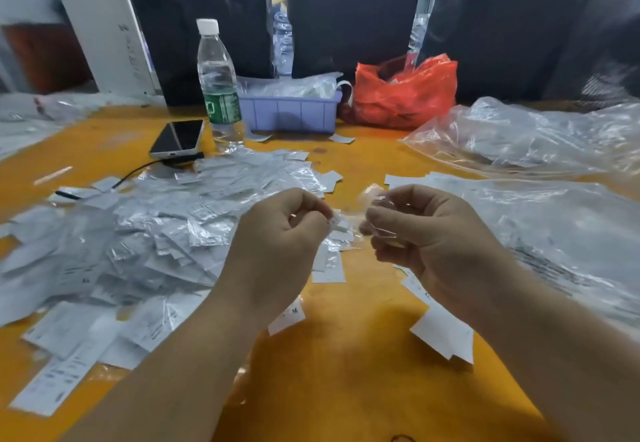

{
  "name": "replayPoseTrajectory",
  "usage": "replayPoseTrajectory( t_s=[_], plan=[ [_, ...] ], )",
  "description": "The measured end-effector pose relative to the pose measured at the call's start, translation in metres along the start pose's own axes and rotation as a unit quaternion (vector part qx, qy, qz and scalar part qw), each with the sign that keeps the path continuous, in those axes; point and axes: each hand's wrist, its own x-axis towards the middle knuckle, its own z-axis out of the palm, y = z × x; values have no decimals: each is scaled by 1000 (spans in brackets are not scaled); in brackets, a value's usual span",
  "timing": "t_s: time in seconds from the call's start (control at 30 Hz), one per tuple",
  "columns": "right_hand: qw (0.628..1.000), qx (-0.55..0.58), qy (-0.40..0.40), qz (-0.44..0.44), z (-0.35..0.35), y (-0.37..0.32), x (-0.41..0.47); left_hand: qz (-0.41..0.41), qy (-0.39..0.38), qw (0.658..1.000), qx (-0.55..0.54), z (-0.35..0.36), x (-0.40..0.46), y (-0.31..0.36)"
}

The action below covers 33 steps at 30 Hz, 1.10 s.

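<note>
Orange table (346,355) | tag (289,315) reads "M" | left hand (277,234), right hand (429,230) pinch clear packet (372,195)

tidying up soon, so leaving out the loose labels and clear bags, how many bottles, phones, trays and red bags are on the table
water bottle: 1
phone: 1
purple tray: 1
red plastic bag: 1
total: 4

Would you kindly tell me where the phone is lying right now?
In the head view, the phone lies on the orange table, left of centre, just left of the water bottle and behind the pile of labels.
</note>
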Motion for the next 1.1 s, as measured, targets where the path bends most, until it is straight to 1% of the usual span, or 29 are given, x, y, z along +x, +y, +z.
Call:
replayPoseTrajectory(
  t_s=[0.1,0.17,0.23,0.3,0.4,0.47,0.53,0.63,0.73,0.87,0.93,1.03,1.1],
  plan=[
    [1000,-11,-9,-2,-4,4,-1,-16,-48,999,-20,6,-5,0],
    [999,-20,-34,-4,-5,5,-2,-17,-79,996,-25,10,-6,0],
    [998,-19,-58,-5,-4,6,-4,-24,-92,995,-27,12,-7,-1],
    [998,-10,-69,-3,-3,7,-6,-33,-93,995,-21,12,-7,0],
    [996,2,-89,13,-3,4,-9,-3,-63,998,-10,10,-10,4],
    [994,-26,-99,31,-3,1,-10,9,-36,999,-22,8,-11,7],
    [992,-60,-106,41,-5,-1,-10,4,-24,999,-38,5,-10,8],
    [984,-99,-143,48,-7,-3,-11,-4,-24,998,-50,3,-9,9],
    [970,-129,-196,57,-6,-4,-11,0,-40,998,-58,4,-9,9],
    [959,-117,-241,90,-6,-4,-10,0,-69,996,-63,3,-8,8],
    [966,-91,-223,93,-7,-5,-9,-3,-75,994,-83,2,-8,8],
    [986,-32,-139,82,-9,-6,-7,-31,-76,989,-125,2,-7,7],
    [993,23,-89,72,-10,-7,-4,-34,-73,987,-137,2,-7,7]
  ],
)
